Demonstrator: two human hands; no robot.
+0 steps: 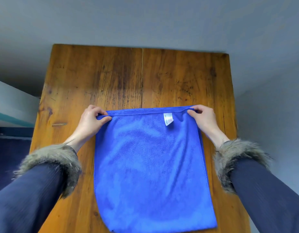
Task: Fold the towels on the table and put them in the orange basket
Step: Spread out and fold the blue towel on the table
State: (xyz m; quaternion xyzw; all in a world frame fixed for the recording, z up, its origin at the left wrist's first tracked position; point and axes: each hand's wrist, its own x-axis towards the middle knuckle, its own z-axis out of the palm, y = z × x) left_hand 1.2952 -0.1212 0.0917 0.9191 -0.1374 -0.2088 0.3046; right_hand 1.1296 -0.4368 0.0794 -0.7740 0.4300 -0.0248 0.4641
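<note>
A blue towel [148, 165] lies spread on a wooden bench [111, 78], doubled over so that two layers of cloth show along its far edge. It runs from the middle of the bench towards the near edge, where its lower end curves round at the left corner. A small white label [168, 119] hangs from the far hem, nearer the right side.

The left hand [93, 121] is at the far left corner of the towel, its fingers [104, 118] pinched on the hem, with the thumb on top of the cloth. The right hand [204, 119] is at the far right corner in the same way, its fingers [192, 112] clenched on the hem. Between the two hands the upper layer's edge is pulled fairly straight and sits just nearer than the far edge of the layer beneath.

Both arms wear dark ribbed sleeves [28, 199] with grey furry cuffs [56, 158]. The far half of the bench is bare wood with a crack running down its middle. The orange basket is out of view.
</note>
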